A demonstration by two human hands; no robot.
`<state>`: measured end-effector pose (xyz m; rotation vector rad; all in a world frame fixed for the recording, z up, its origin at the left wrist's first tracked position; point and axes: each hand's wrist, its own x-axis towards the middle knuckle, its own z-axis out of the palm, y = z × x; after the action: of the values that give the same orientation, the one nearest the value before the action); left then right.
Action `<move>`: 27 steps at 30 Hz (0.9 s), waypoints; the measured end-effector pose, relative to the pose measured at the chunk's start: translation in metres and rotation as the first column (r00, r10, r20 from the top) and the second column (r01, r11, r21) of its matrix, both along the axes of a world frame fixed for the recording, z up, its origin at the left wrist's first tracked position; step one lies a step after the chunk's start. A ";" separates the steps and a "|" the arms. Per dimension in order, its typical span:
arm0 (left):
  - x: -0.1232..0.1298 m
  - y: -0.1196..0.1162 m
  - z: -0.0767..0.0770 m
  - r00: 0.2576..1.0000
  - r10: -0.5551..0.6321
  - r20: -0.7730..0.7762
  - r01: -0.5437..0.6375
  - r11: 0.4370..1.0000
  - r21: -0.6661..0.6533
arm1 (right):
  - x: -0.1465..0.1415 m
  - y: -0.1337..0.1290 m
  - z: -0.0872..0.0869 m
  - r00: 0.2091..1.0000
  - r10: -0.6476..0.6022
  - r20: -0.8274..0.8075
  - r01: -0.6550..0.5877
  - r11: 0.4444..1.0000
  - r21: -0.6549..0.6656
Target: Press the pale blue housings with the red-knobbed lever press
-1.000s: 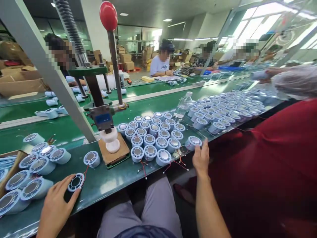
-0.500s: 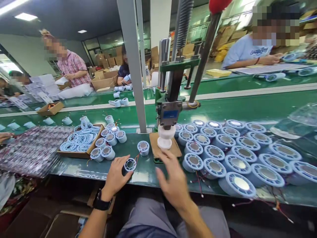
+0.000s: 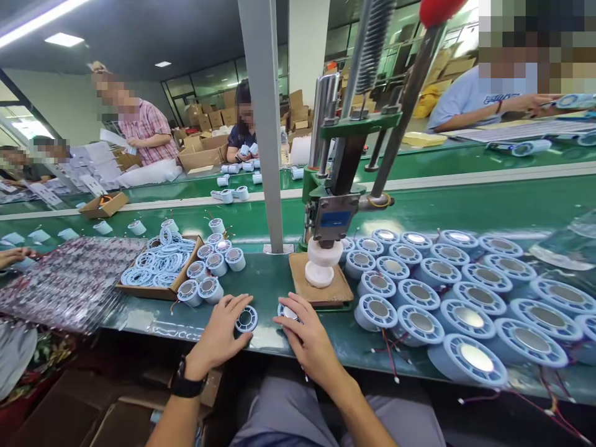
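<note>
My left hand (image 3: 222,332), with a black watch at its wrist, curls round a light-blue round housing (image 3: 246,319) whose spoked rim and dark inside face up. To its right, my right hand (image 3: 307,335) closes over a second light-blue round housing (image 3: 288,312) with a metal disc in its top; the fingers cover part of it. Just behind the right hand stands a hand press (image 3: 331,214). Its white round press head (image 3: 325,253) sits above a white round block (image 3: 319,274) on a brown board (image 3: 298,279).
Many finished-looking blue housings (image 3: 421,292) with trailing wires crowd the right side. At left are a cardboard box (image 3: 179,288) of blue rings, several more housings (image 3: 216,264) and stacked clear trays (image 3: 69,279). A grey post (image 3: 267,136) rises behind. Co-workers sit across the green belt (image 3: 465,198).
My right hand has come left and back from the press board and closed on the wired housing. My left hand still holds its housing. The view has shifted slightly.
</note>
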<state>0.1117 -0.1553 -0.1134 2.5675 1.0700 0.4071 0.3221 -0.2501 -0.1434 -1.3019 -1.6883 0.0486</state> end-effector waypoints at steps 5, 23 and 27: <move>0.000 0.005 0.002 0.993 0.112 0.027 -0.111 0.994 -0.019 | 0.005 0.001 -0.001 1.000 0.021 -0.013 -0.021 1.000 0.014; 0.072 -0.042 0.029 0.935 0.148 0.323 -0.077 0.972 -0.224 | -0.016 -0.003 -0.021 0.962 -0.146 -0.229 0.111 0.981 -0.159; 0.073 -0.040 0.025 0.912 0.222 0.344 -0.128 0.953 -0.275 | -0.015 -0.003 -0.019 0.954 -0.144 -0.263 0.099 0.979 -0.176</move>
<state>0.1850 -0.1957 -0.0885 2.0733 1.1305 0.7252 0.3071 -0.2532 -0.1619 -1.4450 -1.3870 0.2854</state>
